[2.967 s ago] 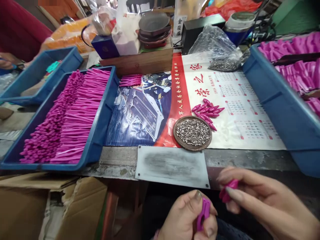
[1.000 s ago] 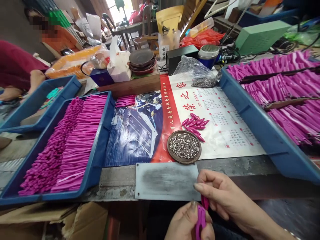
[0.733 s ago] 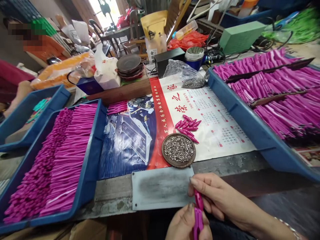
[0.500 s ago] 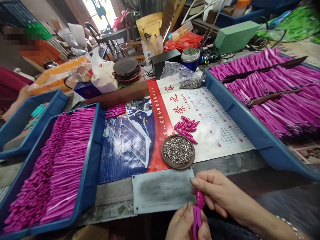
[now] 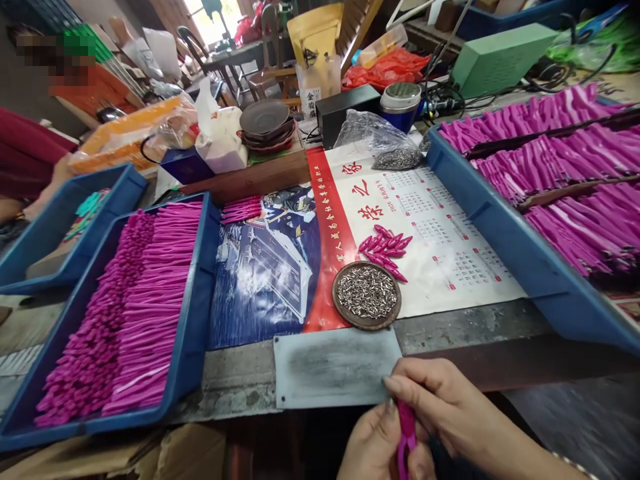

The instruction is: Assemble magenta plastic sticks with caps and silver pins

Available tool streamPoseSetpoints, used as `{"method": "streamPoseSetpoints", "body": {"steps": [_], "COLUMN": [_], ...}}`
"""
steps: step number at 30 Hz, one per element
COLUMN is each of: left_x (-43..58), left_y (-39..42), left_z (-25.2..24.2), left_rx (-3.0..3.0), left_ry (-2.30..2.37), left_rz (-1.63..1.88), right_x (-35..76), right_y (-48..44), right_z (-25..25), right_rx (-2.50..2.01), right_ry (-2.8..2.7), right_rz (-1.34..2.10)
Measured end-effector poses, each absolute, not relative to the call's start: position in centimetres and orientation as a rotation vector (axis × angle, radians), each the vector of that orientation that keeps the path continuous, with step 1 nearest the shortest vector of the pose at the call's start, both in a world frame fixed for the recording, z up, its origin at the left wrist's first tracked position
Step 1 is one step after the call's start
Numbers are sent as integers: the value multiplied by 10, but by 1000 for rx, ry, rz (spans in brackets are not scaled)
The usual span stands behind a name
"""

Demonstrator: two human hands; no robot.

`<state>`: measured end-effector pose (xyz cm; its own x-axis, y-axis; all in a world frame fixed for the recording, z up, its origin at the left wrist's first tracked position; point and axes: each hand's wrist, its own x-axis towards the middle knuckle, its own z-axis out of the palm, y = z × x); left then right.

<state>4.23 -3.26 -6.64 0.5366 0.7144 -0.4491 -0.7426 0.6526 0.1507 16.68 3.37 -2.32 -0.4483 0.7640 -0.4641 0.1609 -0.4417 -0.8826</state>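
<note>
Over at the left, the blue tray (image 5: 197, 320) lies packed with finished magenta sticks in neat rows, well clear of the work. Nearer the middle, the round dish of small metal pins (image 5: 367, 294) sits on the calendar sheet (image 5: 450, 247), with a small cluster of loose magenta tips (image 5: 386, 245) just beyond it.

Low at the table's near edge, the left hand (image 5: 373, 450) is curled shut around the lower end of a magenta plastic piece (image 5: 406, 437), thumb up along its side. To my eye the job here is a press-fit, and it would go best with that piece held upright and steady, pushing straight down its axis rather than at a slant, so nothing bends or jams.

The right hand (image 5: 443, 407) comes in from the right, wrist low, forearm running off the bottom corner. Its thumb and forefinger are pinched closed on the piece's upper end, the other fingers folded beneath. Both hands touch there, just in front of the grey plate (image 5: 330, 367). Farther right, the second blue tray (image 5: 505, 233) holds more magenta sticks.
</note>
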Motion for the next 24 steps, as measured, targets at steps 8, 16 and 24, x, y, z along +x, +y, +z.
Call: {"method": "streamPoseSetpoints", "body": {"steps": [8, 16, 24], "left_x": [39, 35, 38], "left_y": [-24, -16, -19], "left_z": [-52, -40, -43], "left_rx": [-105, -203, -278], "left_ry": [449, 538, 511], "left_rz": [812, 732, 848], "right_x": [169, 162, 152], "right_y": [37, 46, 46], "right_z": [-18, -25, -22], "right_rx": [-1294, -1217, -1249], "right_ry": [-1209, -1101, -1087], "right_rz": [1997, 2144, 2018]}}
